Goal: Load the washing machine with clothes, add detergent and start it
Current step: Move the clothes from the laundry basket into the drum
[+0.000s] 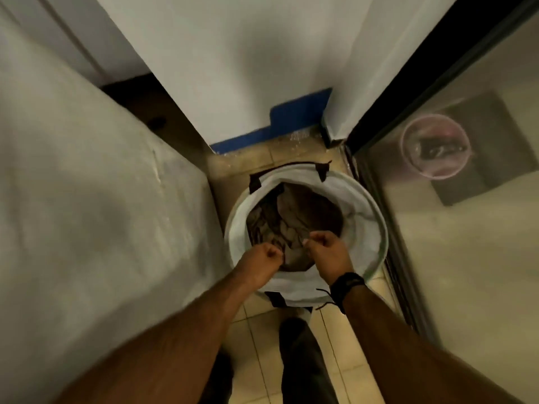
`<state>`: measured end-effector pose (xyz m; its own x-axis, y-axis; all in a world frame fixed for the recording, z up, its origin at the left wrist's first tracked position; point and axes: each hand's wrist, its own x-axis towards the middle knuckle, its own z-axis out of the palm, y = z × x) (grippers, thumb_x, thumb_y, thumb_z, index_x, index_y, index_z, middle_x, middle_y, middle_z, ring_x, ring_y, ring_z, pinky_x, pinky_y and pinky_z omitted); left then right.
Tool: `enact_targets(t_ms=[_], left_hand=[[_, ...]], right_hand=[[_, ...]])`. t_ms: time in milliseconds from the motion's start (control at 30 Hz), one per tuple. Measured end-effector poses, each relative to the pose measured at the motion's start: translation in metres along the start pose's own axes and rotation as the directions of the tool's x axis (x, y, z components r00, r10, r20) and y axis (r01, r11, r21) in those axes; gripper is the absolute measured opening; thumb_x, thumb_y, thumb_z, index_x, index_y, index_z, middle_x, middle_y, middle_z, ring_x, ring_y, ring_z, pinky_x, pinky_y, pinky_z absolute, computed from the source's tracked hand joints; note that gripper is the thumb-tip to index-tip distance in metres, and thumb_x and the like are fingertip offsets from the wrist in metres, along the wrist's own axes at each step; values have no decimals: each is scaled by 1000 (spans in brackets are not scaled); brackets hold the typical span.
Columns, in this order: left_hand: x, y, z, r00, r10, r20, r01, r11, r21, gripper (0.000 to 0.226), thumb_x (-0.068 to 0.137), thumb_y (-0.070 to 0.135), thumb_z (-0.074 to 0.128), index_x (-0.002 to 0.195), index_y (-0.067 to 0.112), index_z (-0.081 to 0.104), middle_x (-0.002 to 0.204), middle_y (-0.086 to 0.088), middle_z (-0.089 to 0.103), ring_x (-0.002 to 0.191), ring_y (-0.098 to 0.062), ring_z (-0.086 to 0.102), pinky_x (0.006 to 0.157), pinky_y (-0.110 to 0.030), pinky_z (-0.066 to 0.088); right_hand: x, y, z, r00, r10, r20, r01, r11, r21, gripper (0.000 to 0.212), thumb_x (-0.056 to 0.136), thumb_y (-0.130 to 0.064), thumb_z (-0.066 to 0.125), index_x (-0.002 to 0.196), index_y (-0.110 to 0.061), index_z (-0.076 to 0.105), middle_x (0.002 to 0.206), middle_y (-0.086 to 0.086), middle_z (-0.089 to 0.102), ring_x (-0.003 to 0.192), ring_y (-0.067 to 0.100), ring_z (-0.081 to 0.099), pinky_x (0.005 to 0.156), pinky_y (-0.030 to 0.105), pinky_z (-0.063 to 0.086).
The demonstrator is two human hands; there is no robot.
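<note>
Left hand (pixel 262 260): fingers curled at the hamper's 7 o'clock rim; whether it pinches the liner is too blurred to tell.
Hamper (pixel 370 211): round, white-lined, on tiled floor (pixel 344 339).
Clothes (pixel 294 225): brownish heap inside the hamper.
Right hand (pixel 329 252): curled at 5 o'clock over the clothes; grasp unclear.
Glass (pixel 466 258): at 3 o'clock.

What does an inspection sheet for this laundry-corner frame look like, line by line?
Surface: beige tiled floor.
Job's things: round white laundry hamper standing on the floor, brownish clothes inside; washing machine not identifiable.
Clutter: nothing seen.
Grippers: left hand and right hand over the hamper's near rim, fingers curled; blur hides whether they pinch fabric.
Cables: thin dark cord by the right wrist's dark band.
Surroundings: white wall ahead, glass panel on the right.
</note>
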<state>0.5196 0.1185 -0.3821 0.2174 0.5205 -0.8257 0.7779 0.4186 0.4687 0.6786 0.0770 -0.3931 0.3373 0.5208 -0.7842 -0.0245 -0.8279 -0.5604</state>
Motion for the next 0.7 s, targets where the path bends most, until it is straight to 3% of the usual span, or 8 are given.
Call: enact_targets(t_ms=[100, 167, 233, 300, 400, 500, 600, 700], left_hand=[[72, -34, 31, 999, -50, 15, 50, 999, -12, 13, 96, 20, 54, 94, 15, 66, 89, -3, 64, 86, -17, 59, 76, -24, 44], [116, -56, 46, 998, -59, 9, 59, 998, -8, 19, 93, 19, 59, 109, 12, 66, 107, -7, 68, 101, -23, 62, 84, -25, 45], [160, -75, 58, 999, -51, 19, 51, 998, 24, 24, 91, 17, 62, 114, 13, 67, 114, -8, 68, 107, -24, 62, 85, -22, 43], [199, -90, 68, 998, -57, 24, 56, 998, 28, 30, 88, 14, 65, 118, 15, 67, 118, -9, 68, 111, -24, 61, 89, -24, 45], [249, -113, 80, 994, -107, -6, 105, 988, -113, 53, 81, 22, 77, 130, 12, 59, 132, -9, 61, 122, -24, 55, 106, -32, 41], [309, -159, 95, 968, -229, -104, 195, 943, -270, 107, 46, 68, 85, 139, 29, 51, 138, 3, 57, 123, -20, 55, 107, -40, 44], [349, -187, 112, 950, -296, 104, 306, 800, -516, 107, 39, 64, 92, 135, 39, 52, 129, 6, 65, 111, -20, 65, 96, -43, 50], [346, -171, 112, 934, -349, 71, 329, 767, -551, 126, 30, 66, 93, 141, 40, 41, 131, 8, 62, 113, -22, 63, 95, -46, 51]], right_hand=[[66, 42, 21, 996, 76, 47, -75, 997, -7, 22, 89, -15, 69, 106, -20, 57, 109, 4, 61, 106, 26, 59, 103, 42, 49], [102, 67, 31, 993, 92, 75, -90, 996, -28, 32, 87, -11, 70, 115, -20, 57, 115, 3, 59, 111, 25, 57, 105, 38, 46], [138, 94, 39, 988, 101, 116, -98, 995, -37, 51, 86, -6, 70, 133, -15, 53, 125, 0, 57, 115, 22, 54, 104, 27, 44], [167, 114, 47, 982, 118, 144, -107, 991, -83, 58, 84, -9, 71, 138, -8, 49, 125, -1, 55, 114, 20, 54, 98, 16, 45], [201, 137, 56, 992, 88, 84, -69, 975, -213, 97, 54, -52, 73, 140, -14, 49, 138, 9, 55, 128, 32, 51, 114, 39, 40], [221, 147, 61, 988, 130, 80, -78, 879, -470, 106, 70, -48, 80, 155, -26, 21, 160, 14, 19, 145, 41, 25, 121, 45, 25], [246, 160, 63, 992, 85, 89, -18, 812, -584, 122, 71, -53, 81, 155, -43, -7, 165, 11, -5, 149, 43, 8, 120, 51, 18], [265, 169, 75, 993, 71, 92, 1, 788, -615, 133, 66, -60, 82, 154, -40, -16, 166, 12, -5, 150, 42, 8, 121, 55, 15]])
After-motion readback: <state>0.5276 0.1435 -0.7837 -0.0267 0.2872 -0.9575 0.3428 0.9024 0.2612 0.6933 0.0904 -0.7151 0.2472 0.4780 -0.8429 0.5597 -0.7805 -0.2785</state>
